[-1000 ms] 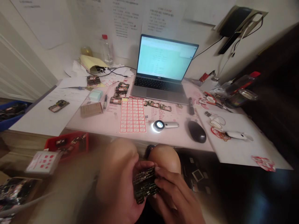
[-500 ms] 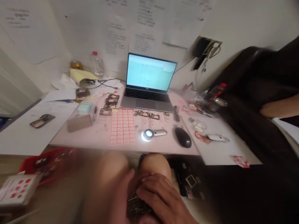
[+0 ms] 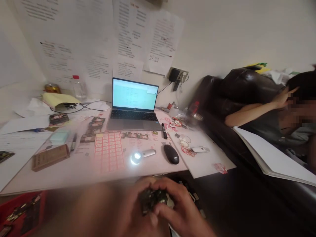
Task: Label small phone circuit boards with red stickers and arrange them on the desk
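A clump of small dark circuit boards [image 3: 151, 200] is held between both my hands, above my lap and just off the table's front edge. My left hand [image 3: 134, 205] is curled around their left side; its lower part is smeared by motion. My right hand [image 3: 179, 202] closes on the right side, with the thumb across the front and the fingers over the top. How many boards are in the clump I cannot tell. Beyond my hands, a lit magnifier [image 3: 136, 158] and a black mouse [image 3: 171, 154] lie on the table.
An open laptop [image 3: 134, 123] stands at the back, near a red-printed label sheet [image 3: 108, 149] and several circuit boards [image 3: 96, 124]. A brown box [image 3: 51, 158] lies at left. Below is a red basket [image 3: 40, 210] of boards. Another person [image 3: 261, 115] sits on a dark sofa [image 3: 209, 95] at right.
The view has swung right, bringing the seated person and sofa into sight. My hands have risen from low over my lap with the circuit boards, which now show more clearly.
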### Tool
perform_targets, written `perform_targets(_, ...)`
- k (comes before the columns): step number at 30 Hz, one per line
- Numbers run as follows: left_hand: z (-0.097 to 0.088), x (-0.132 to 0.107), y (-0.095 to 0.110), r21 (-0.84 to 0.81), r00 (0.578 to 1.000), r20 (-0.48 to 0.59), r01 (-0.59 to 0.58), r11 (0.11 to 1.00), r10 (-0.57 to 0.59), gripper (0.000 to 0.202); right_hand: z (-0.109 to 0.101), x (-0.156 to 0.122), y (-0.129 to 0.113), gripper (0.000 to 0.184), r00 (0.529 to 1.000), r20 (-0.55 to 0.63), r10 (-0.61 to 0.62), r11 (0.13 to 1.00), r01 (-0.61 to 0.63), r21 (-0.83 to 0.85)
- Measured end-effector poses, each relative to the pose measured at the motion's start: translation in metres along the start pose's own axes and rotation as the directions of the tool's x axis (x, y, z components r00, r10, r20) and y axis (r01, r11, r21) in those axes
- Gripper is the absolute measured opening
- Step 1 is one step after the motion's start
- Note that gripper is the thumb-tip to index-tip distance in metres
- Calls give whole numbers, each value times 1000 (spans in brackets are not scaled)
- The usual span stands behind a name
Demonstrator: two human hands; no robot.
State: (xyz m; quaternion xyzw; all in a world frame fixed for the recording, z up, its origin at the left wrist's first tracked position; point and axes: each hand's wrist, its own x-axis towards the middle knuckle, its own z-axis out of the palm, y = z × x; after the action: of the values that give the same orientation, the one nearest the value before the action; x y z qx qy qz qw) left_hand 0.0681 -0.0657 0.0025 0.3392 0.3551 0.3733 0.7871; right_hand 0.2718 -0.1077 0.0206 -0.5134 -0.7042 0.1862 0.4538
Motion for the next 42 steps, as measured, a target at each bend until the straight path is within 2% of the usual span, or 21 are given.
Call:
perform_targets(2,0,22,8,107,998,19,-62,992,60,55,-9,19,18,25,1000,26,8,1000,-8,-4)
perform_targets(4,2,48,9,454,973,94,-229,861,209,62,-12,34,40,28,1000,22,-8,1000,8,-20)
perform_targets(7,4,84,-2,638,905,179,-405,656,385,59,-9,49,71,28,999,12,-36,999,36,-28)
perform_targets(11,2,116,-24,728,866,220,-452,516,449,60,1,54,99,27,1000,9,-28,999,29,-46)
perform_targets(15,4,127,-37,815,873,176,-388,430,454,61,10,44,110,51,999,-13,36,997,-37,-68)
perform_targets(18,10,128,-39,830,862,171,-388,401,478,61,15,35,110,63,996,-6,90,994,-90,-58)
perform_targets(21,14,129,-35,778,824,258,-487,397,504,75,18,31,105,65,989,32,143,990,-142,-16)
perform_targets(23,15,128,-32,743,802,312,-540,395,510,75,18,30,99,67,980,55,190,981,-192,20)
perform_targets(26,15,126,-28,725,787,390,-582,369,478,65,19,29,93,69,960,87,266,959,-273,77)
perform_targets(31,11,125,-28,751,777,474,-602,270,415,84,18,29,90,80,932,149,331,922,-353,161)
perform_targets(34,9,126,-29,732,768,469,-614,296,436,84,16,30,88,84,926,167,338,909,-368,198)
perform_targets(38,9,127,-27,716,764,401,-606,347,505,72,14,33,83,90,929,162,334,907,-363,214)
perform_targets(42,12,128,-26,740,764,399,-595,314,508,61,13,39,80,96,929,164,331,919,-357,168)
